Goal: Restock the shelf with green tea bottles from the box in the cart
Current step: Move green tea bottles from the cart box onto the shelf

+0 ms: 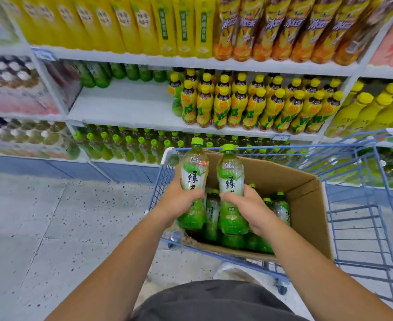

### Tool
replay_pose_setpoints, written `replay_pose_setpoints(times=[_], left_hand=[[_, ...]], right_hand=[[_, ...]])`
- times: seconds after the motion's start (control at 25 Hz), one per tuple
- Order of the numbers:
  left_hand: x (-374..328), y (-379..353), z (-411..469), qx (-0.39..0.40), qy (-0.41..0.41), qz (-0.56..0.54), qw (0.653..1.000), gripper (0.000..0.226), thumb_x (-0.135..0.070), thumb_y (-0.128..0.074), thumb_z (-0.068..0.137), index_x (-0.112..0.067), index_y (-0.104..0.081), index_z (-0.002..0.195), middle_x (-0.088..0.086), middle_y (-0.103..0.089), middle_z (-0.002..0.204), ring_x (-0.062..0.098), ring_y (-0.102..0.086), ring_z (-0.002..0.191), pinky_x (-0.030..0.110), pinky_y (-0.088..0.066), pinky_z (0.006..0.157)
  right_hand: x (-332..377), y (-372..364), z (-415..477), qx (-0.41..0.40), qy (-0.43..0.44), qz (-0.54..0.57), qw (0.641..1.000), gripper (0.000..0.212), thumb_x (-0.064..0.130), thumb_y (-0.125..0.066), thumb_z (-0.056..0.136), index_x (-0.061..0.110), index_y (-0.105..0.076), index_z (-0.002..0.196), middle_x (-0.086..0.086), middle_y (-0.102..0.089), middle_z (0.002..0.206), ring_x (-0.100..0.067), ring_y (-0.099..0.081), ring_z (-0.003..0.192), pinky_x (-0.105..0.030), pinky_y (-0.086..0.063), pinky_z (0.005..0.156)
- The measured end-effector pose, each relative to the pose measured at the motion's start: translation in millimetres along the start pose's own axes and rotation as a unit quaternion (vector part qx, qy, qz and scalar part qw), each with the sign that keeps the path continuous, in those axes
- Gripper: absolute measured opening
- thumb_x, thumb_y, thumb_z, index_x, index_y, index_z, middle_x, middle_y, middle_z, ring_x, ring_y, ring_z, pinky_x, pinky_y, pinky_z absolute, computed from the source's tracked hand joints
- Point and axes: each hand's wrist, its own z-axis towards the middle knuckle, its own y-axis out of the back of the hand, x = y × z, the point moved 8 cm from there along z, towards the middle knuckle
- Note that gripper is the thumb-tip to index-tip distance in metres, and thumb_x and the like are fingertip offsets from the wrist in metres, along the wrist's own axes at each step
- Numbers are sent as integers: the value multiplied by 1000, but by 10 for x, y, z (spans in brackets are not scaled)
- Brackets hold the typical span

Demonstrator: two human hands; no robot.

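**Two green tea bottles held above the box**

The cardboard box [304,205] sits inside the blue wire cart [362,218] and serves as the landmark here. Directly above its near-left corner, the left hand [179,200] wraps its fingers closed around the middle of the left green tea bottle [194,181], which stands upright with its green cap pointing toward the shelves. Just to the right, above the box's open top, the right hand [248,205] grips the right green tea bottle [231,188] the same way, fingers curled over the label. The two bottles are side by side, close but apart.

Inside the box, beneath the hands, more green tea bottles [281,209] stand packed together, caps up.

Beyond the far edge of the box, the middle shelf [126,105] is bare on its left half, with a few green bottles [121,71] at the back; its right half carries yellow-capped bottles [255,103] in rows. Below that shelf, behind the box, a lower row of green-capped bottles [130,144] runs along. Above, the top shelf holds tall yellow bottles [163,26].
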Motion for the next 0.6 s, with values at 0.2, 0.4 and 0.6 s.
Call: replay_pose_setpoints(times=[0.2,0.4,0.6], left_hand=[[92,1109,-153,-64,-11,-8,998,28,-28,-80,68,-25,-64,92,-10,-73,76,9,-71,73,26,-53,56],[185,2281,-263,-95,-39,-9,995,32,-25,-80,71,-26,-60,97,-2,-70,92,14,-68,80,27,-48,58],[239,3333,-278,-109,-62,-11,992,44,-32,-78,60,-28,-60,100,-1,-71,94,17,-71,83,34,-59,64]], right_hand=[[481,-948,12,21,44,-39,998,42,33,-82,79,26,-65,117,6,-75,110,-15,-69,102,-42,-53,93],[959,-1987,89,21,70,-64,995,28,25,-83,77,28,-67,100,-1,-77,91,-24,-75,84,-49,-60,82],[1377,-2873,177,11,97,-69,993,34,27,-81,76,23,-65,105,-2,-77,89,-22,-75,78,-41,-60,71]])
